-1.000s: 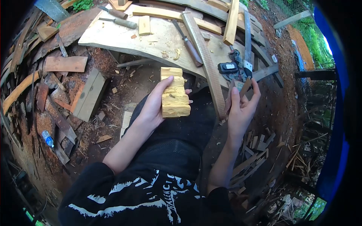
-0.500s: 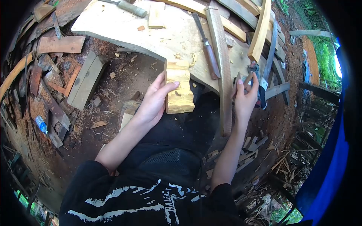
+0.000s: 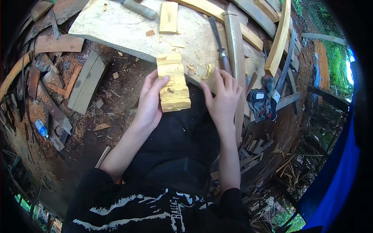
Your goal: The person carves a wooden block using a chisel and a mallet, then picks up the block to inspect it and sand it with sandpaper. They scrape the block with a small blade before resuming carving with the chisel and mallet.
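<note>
My left hand [image 3: 149,99] grips a yellow carved wood block [image 3: 173,83] by its left side, thumb on its ridged face. The block is over my lap, by the near edge of the pale workbench board [image 3: 116,27]. To its right, my right hand [image 3: 223,99] is raised with its fingers apart and nothing seen in it. Its fingertips are close to the handle of a chisel [image 3: 223,58] lying on the board. Wood shavings [image 3: 206,72] lie between the block and that hand.
A long wooden bar [image 3: 236,50] runs beside the chisel. Further right are a dark device [image 3: 257,95] on a cloth, a saw blade [image 3: 287,64] and a light beam [image 3: 279,42]. A small wood block [image 3: 168,17] and another tool [image 3: 140,8] lie at the back.
My right hand has let go of the small wooden piece at the right and moved left toward the chisel handle. My left hand still holds the yellow block, now slightly further left.
</note>
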Motion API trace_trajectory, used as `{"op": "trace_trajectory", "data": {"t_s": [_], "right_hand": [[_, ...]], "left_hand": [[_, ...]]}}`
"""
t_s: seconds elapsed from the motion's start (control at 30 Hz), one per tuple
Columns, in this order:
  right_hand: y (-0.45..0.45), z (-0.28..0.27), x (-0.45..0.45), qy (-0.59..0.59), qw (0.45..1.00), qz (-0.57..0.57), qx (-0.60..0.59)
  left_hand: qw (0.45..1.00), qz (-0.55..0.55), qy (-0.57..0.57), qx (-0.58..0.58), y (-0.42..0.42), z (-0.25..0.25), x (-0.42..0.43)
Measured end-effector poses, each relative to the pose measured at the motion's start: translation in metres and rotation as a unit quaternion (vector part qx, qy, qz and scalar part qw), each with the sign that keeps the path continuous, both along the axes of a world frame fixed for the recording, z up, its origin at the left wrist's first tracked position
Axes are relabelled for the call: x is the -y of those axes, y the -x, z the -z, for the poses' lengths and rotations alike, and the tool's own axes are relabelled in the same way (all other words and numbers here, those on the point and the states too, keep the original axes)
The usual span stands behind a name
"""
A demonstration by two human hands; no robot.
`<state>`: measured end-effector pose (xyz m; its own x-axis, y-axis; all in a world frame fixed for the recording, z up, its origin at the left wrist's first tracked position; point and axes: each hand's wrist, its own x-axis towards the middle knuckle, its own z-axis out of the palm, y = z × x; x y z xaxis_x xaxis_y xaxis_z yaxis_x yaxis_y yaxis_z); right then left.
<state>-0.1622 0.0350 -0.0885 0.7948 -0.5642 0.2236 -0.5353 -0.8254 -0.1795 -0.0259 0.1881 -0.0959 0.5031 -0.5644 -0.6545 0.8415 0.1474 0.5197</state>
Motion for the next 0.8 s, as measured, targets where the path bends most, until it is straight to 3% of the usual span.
{"op": "trace_trajectory", "data": {"t_s": [0.07, 0.2, 0.5, 0.53, 0.6, 0.63, 0.7, 0.73, 0.77, 0.8], "right_hand": [[-0.004, 0.005, -0.001, 0.02, 0.997, -0.012, -0.078], [-0.004, 0.012, 0.0, 0.018, 0.997, -0.021, -0.068], [0.008, 0.012, -0.001, -0.097, 0.991, -0.002, 0.093], [0.009, 0.005, -0.005, -0.223, 0.961, 0.064, 0.149], [0.014, 0.002, -0.007, -0.45, 0.843, 0.162, 0.246], [0.019, 0.001, -0.007, -0.449, 0.843, 0.164, 0.249], [0.028, -0.004, -0.006, -0.64, 0.659, 0.168, 0.357], [0.031, -0.01, -0.008, -0.673, 0.615, 0.171, 0.373], [0.036, -0.01, -0.009, -0.671, 0.614, 0.171, 0.378], [0.042, -0.011, -0.01, -0.712, 0.561, 0.161, 0.39]], "left_hand": [[1.0, 0.003, 0.0, 0.002, -0.001, 0.001, -0.004], [1.0, -0.002, 0.008, 0.004, -0.001, 0.008, -0.01], [1.0, 0.014, 0.018, 0.011, 0.002, 0.009, -0.008], [1.0, 0.019, 0.018, 0.009, 0.003, 0.009, -0.008], [0.999, 0.024, 0.021, 0.014, 0.006, 0.007, -0.009], [0.999, 0.026, 0.023, 0.014, 0.008, 0.007, -0.01], [0.999, 0.033, 0.026, 0.013, 0.011, 0.009, -0.011], [0.999, 0.035, 0.028, 0.012, 0.013, 0.009, -0.011], [0.999, 0.039, 0.029, 0.014, 0.015, 0.009, -0.011], [0.999, 0.04, 0.029, 0.014, 0.016, 0.008, -0.011]]}}
